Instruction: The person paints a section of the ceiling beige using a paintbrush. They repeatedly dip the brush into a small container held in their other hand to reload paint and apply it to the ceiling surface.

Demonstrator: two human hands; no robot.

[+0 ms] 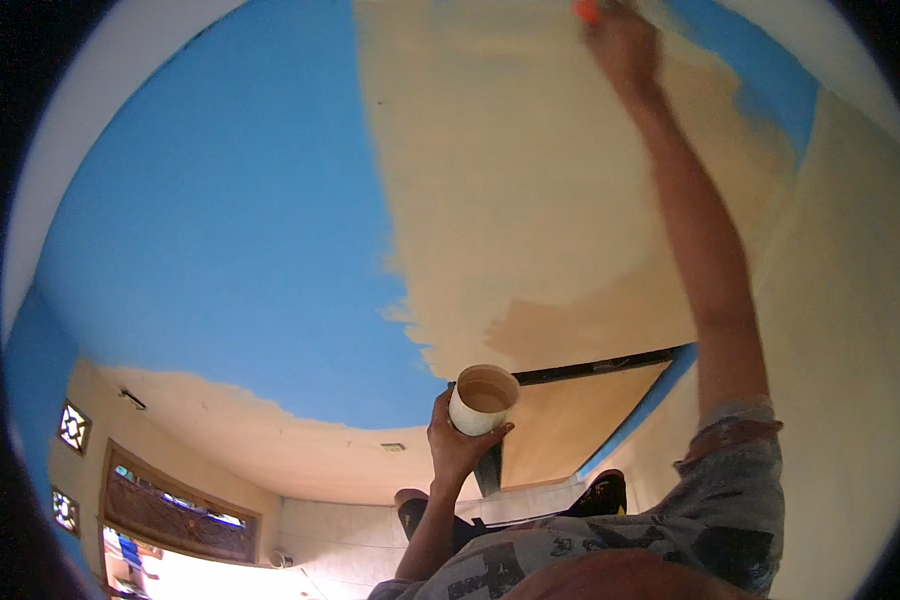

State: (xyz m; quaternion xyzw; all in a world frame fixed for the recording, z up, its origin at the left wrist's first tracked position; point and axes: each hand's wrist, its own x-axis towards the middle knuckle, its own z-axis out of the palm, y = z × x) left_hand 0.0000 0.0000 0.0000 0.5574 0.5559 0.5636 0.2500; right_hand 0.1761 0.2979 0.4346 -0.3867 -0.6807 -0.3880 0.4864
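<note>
as the left hand (456,446) clamps its fingers round a white round cup (467,420) of tan liquid (486,398) before the grey shirt (530,550), the right hand (626,52) grips an orange object (587,11) too blurred to identify; likely light, stiff and spill-prone, the cup suits holding below its rim.

Holds the right arm (698,230) nearly straight, slanting from lower right to the top edge, with the right hand (625,50) blurred and clenched, right of centre. Angles the left forearm (433,535) up from bottom centre, the left hand (455,447) curved into a grip just below mid-frame.
</note>
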